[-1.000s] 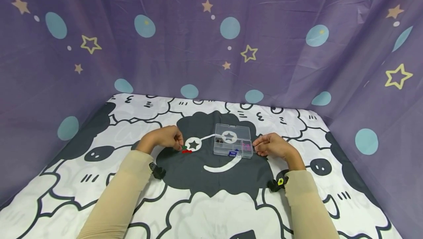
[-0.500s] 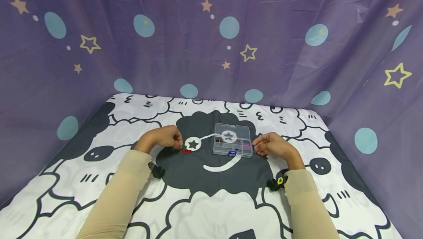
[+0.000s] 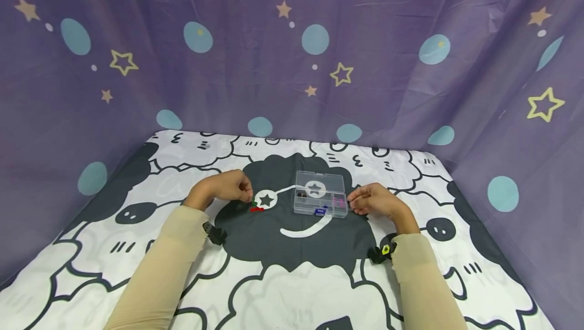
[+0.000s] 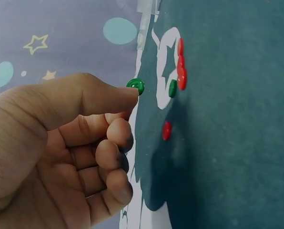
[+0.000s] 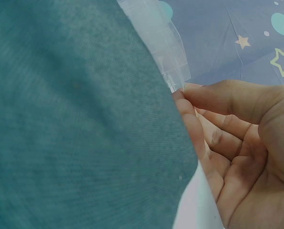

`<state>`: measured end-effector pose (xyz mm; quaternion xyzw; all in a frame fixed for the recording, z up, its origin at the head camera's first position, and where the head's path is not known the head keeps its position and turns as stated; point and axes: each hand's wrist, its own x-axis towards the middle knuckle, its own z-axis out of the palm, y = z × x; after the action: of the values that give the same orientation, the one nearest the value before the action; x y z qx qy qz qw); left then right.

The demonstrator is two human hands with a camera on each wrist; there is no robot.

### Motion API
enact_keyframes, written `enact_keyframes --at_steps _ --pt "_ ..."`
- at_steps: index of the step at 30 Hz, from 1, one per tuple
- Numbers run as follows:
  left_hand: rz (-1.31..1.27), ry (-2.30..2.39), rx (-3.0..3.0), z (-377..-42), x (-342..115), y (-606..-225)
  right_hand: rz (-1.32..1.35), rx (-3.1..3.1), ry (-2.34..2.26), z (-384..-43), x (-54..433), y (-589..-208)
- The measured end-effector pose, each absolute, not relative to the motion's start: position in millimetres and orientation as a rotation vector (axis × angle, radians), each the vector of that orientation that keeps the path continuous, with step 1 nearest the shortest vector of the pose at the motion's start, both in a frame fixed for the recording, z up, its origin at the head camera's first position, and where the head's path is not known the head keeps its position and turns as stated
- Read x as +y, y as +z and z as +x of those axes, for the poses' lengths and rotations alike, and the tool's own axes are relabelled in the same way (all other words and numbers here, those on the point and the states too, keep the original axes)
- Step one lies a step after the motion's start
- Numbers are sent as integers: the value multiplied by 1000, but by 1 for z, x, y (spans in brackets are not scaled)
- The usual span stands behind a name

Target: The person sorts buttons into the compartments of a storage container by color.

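Observation:
My left hand (image 3: 225, 187) pinches a small green button (image 4: 136, 86) between thumb and index finger, the other fingers curled in. Below it on the dark part of the cloth lie a row of red buttons (image 4: 181, 64), another green button (image 4: 173, 88) and a lone red button (image 4: 167, 130). To the right stands a clear plastic compartment box (image 3: 321, 206), its lid (image 3: 333, 182) tipped back. Several small brown, blue and pink pieces sit inside. My right hand (image 3: 374, 200) holds the box's right end, thumb and fingertips meeting at its corner in the right wrist view.
A cloth (image 3: 292, 289) with a black and white cartoon print covers the table. Purple curtains (image 3: 255, 86) with stars and blue ovals close off the back and both sides. The box has a blue latch (image 3: 320, 212) at the front.
My left hand has lifted slightly from the cloth near the red buttons. The right hand and the box stay in place.

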<state>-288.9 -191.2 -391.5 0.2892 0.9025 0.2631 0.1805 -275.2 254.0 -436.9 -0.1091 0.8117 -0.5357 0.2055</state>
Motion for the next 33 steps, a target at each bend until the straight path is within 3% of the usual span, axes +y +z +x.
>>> enact_keyframes --at_steps 33 --pt "978 776 2511 -296 -134 -365 -298 2272 -1493 -276 255 -438"
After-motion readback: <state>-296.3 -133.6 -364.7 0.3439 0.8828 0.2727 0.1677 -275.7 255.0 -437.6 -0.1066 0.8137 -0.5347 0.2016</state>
